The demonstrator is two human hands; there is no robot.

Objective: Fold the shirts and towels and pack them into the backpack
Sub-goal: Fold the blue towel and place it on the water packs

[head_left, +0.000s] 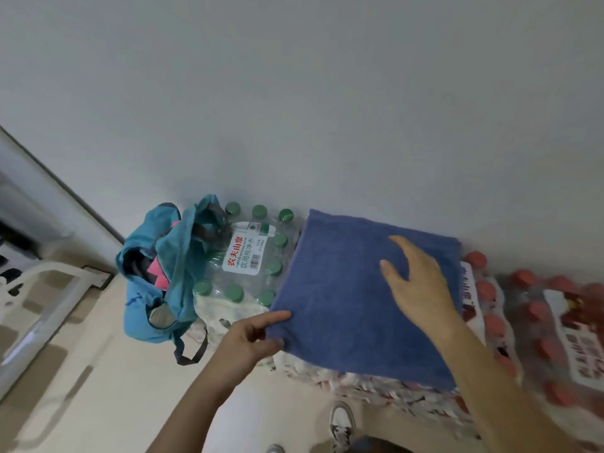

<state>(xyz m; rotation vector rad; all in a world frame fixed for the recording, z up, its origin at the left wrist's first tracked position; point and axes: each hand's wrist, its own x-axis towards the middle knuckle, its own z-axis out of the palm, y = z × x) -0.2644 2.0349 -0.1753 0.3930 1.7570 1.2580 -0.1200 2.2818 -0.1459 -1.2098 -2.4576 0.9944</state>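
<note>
Left hand [251,338] pinching fuzzy blue towel [340,308], right hand [416,282] flat

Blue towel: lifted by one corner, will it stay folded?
Probably floppy: the blue towel is soft layered cloth, so lifted by the corner the left hand pinches, it would likely droop open. Its fuzzy nap under the flat right hand probably resists sliding.

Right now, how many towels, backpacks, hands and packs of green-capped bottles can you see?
Towels: 1, the blue towel
Backpacks: 1, the teal backpack
Hands: 2, the left hand and the right hand
Bottle packs: 1, the pack of green-capped bottles
Total: 5
</note>
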